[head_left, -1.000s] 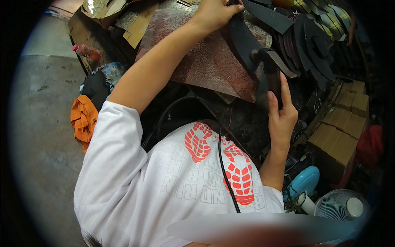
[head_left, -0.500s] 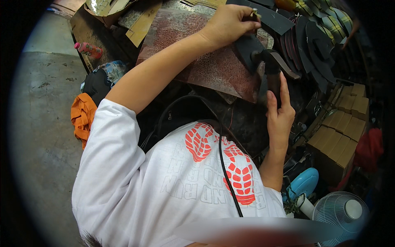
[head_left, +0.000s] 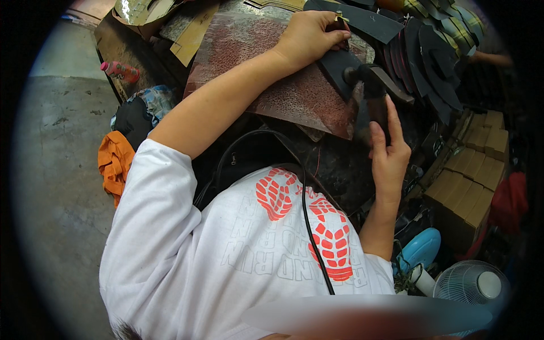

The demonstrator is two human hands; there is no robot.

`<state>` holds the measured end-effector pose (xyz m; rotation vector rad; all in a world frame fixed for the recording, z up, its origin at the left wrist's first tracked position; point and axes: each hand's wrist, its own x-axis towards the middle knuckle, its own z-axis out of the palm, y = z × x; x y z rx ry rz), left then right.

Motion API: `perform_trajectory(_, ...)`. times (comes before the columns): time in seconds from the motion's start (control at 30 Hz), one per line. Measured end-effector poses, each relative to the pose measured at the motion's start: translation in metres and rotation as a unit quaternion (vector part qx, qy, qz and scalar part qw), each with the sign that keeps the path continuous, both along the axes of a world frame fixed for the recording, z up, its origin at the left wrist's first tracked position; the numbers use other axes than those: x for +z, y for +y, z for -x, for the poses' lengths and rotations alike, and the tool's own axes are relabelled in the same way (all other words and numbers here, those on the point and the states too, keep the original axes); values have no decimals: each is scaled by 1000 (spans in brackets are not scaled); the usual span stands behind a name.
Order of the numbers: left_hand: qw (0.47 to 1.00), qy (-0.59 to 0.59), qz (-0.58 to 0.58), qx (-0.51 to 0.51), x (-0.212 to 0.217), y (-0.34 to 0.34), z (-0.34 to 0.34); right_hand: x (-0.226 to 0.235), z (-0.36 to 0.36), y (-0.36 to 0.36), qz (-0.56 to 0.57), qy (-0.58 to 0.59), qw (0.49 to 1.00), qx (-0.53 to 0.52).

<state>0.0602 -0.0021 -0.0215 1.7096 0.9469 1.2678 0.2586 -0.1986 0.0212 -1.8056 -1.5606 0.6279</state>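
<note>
My left hand (head_left: pixel 310 38) is closed around a slim tool, whose brass-coloured metal top (head_left: pixel 340 18) sticks up past the fingers; its lower end is hidden. Beneath that hand, a dark flat piece of sheet material (head_left: pixel 335 71) lies across a worn reddish-brown board (head_left: pixel 243 48). My right hand (head_left: pixel 391 161) grips the dark handle of a claw hammer (head_left: pixel 373 79). The hammer head sits over the near right part of the dark piece, slightly blurred, and I cannot tell whether it touches it. A longer dark strip (head_left: pixel 368 24) extends to the right beyond my left fingers.
Stacked dark cut pieces (head_left: pixel 416 56) and plaid pieces (head_left: pixel 456 34) crowd the right. Brown boxes (head_left: pixel 467 178), a blue round object (head_left: pixel 420 249) and a fan (head_left: pixel 476 286) stand lower right. On the left are a pink-capped bottle (head_left: pixel 120 71) and orange cloth (head_left: pixel 116 161).
My left hand has shifted a little to the left with the slim tool. My right hand has moved slightly right, and the hammer has tilted. The view has shifted slightly.
</note>
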Motion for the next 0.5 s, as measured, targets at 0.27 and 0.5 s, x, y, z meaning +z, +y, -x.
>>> perform_trajectory(0.27, 930, 173, -318, 64, 12, -7, -14, 105, 11, 5, -408, 6, 913, 7)
perform_trajectory(0.5, 932, 165, -316, 63, 13, -12, -15, 24, -2, 20, -68, -24, 997, -39)
